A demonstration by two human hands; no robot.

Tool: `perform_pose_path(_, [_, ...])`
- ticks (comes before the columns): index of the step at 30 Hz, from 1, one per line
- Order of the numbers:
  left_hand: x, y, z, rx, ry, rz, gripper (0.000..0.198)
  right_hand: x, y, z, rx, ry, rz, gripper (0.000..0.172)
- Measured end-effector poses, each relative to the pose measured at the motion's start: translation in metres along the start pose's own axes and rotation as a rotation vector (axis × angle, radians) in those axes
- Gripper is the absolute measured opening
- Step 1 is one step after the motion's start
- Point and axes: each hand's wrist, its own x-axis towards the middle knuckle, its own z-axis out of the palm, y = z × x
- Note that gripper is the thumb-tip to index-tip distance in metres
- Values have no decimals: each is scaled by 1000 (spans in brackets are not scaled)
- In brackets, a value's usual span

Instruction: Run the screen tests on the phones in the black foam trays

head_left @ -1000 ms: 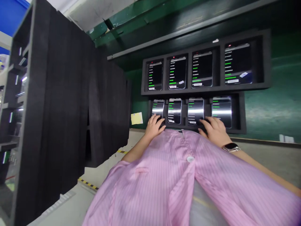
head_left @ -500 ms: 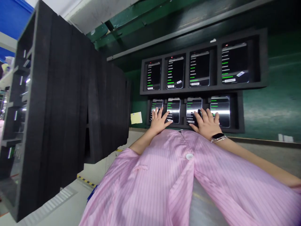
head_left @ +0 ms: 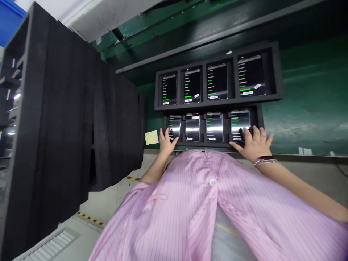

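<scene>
Your hands have spread apart: your left hand, grip released, touches the leftmost phone and your right hand, equally released, lies on the rightmost phone in the lower foam tray; a tall black foam stack stands to your left.

"What stands at the left?"

"A tall black foam stack, slotted along its near edge, with a blue panel beyond it."

"And on the green wall?"

"A yellow sticky note sits low down, and white paper scraps lie along its foot, far right."

"The floor?"

"Hazard tape runs across it, just above a floor vent."
</scene>
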Motion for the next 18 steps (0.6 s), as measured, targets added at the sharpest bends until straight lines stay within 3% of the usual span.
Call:
perform_pose_path(3, [0, -8, 2, -109, -10, -9, 79, -3, 8, 0, 1, -48, 39, 89])
perform_pose_path(8, [-3, -14, 6, -163, -10, -3, 80, -8, 0, -8, -23, -43, 22, 85])
perform_pose_path(13, [-12, -22, 11, -240, 63, 11, 75, -20, -4, -18, -26, -83, 26, 83])
perform_pose_path(18, [-18, -24, 14, -235, 88, 36, 69, -23, -5, -14, -29, -113, 58, 84])
